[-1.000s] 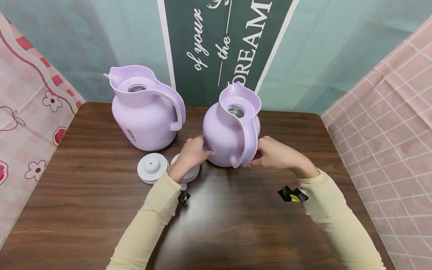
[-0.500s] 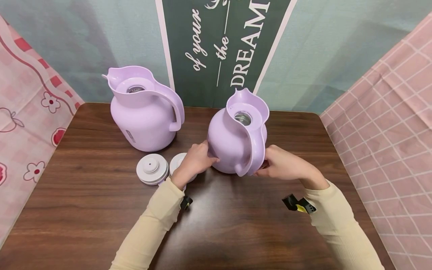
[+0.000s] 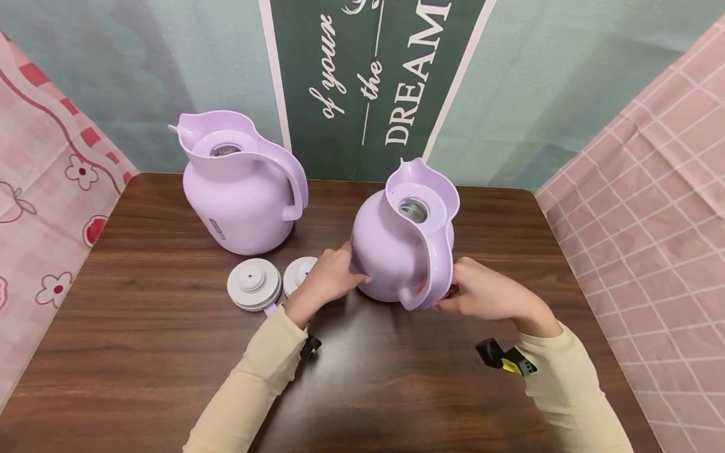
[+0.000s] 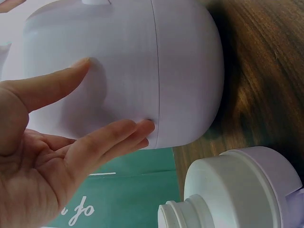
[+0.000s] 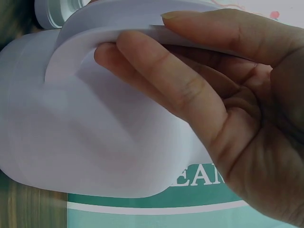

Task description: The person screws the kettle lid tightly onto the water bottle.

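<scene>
A lilac thermos jug [image 3: 387, 251], lidless with its neck opening showing, stands at the table's middle. Its spout points to the back and its handle [image 3: 436, 264] toward the person. My left hand [image 3: 325, 277] lies against the jug's left side; in the left wrist view the thumb and fairly straight fingers [image 4: 104, 137] touch its body. At the handle, my right hand [image 3: 489, 292] pinches with the thumb outside and fingers [image 5: 161, 71] tucked on its inner side. One white stopper lid [image 3: 253, 286] lies left of the left hand; another white lid [image 3: 296, 274] is partly hidden by that hand.
A second lilac thermos jug [image 3: 238, 201], also lidless, stands at the back left, handle to the right. The wooden table [image 3: 396, 384] ends behind both jugs at a hanging cloth [image 3: 510, 94] with lettering. Pink cloths [image 3: 651, 207] flank the table.
The held jug has come toward the person and a little to the right, both hands travelling with it. The other jug and the lids keep their places on the table.
</scene>
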Available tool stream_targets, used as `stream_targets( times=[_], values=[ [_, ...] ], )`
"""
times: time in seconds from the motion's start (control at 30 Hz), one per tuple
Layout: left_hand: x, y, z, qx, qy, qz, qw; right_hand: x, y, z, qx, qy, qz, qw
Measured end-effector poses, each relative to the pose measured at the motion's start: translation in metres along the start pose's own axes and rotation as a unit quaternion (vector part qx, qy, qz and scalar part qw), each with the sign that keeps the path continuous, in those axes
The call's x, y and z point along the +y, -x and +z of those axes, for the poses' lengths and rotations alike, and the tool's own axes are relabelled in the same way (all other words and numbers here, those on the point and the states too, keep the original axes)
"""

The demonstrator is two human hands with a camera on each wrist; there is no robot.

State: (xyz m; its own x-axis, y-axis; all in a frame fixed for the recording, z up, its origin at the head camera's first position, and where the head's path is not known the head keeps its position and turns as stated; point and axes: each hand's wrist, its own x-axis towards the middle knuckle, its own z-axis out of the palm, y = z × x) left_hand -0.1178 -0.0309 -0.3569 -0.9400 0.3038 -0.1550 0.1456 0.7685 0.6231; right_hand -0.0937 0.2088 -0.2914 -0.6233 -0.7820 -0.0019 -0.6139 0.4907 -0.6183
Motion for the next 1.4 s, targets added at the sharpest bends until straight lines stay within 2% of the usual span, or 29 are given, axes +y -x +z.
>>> stream_targets(
  times=[0.27,0.67,1.13,1.4],
  values=[
    [-0.001,0.004,0.000,-0.003,0.002,0.013,0.9999,-0.006,0.004,0.002,-0.008,-0.018,-0.002,0.9998],
    [-0.003,0.002,-0.003,-0.005,0.004,0.047,0.9989,-0.011,0.006,0.005,-0.007,-0.030,-0.001,0.9995],
    [-0.004,0.002,-0.002,-0.014,0.000,0.040,0.9991,-0.011,0.007,0.008,-0.004,-0.025,0.005,0.9997],
    [-0.008,0.004,-0.010,-0.026,-0.022,0.046,0.9983,-0.009,0.007,0.009,0.001,-0.026,-0.009,0.9996]
  ],
)
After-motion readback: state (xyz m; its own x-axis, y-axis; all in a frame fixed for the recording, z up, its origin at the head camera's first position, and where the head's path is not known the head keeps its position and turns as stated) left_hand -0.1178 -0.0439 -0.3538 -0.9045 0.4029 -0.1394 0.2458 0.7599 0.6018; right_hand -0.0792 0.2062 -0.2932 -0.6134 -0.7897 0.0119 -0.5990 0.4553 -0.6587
